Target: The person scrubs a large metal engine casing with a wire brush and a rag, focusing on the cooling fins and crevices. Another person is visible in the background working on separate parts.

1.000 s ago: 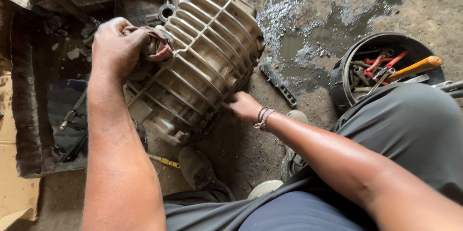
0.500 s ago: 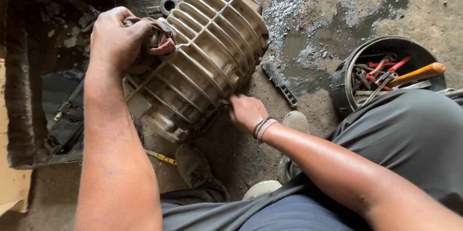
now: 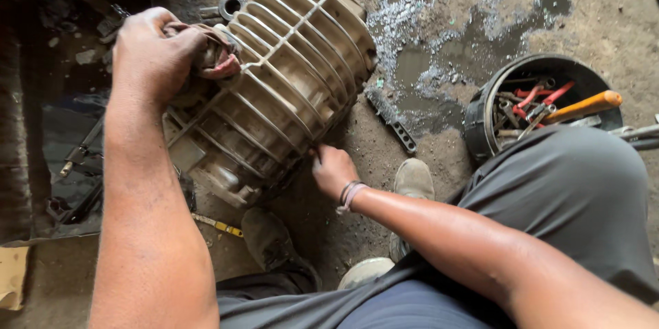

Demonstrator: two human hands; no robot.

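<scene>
A large ribbed metal casing (image 3: pixel 274 88), grimy and beige, lies tilted on the dirty concrete floor. My left hand (image 3: pixel 154 54) presses a reddish rag (image 3: pixel 216 54) against the casing's upper left side, fingers closed around the cloth. My right hand (image 3: pixel 334 169), with bands at the wrist, rests against the casing's lower right edge, fingers curled under the rim; whether it holds anything is hidden.
A black bucket (image 3: pixel 480 119) of tools, with an orange handle (image 3: pixel 583 106) sticking out, stands at right. A dark flat tool (image 3: pixel 391 119) lies beside a wet patch (image 3: pixel 439 61). A dark tray (image 3: pixel 41 130) of parts is at left. My shoes (image 3: pixel 412 178) sit below the casing.
The view has shifted slightly. My right hand slid along the casing's lower edge. My left hand stays clamped on the rag at the casing's top.
</scene>
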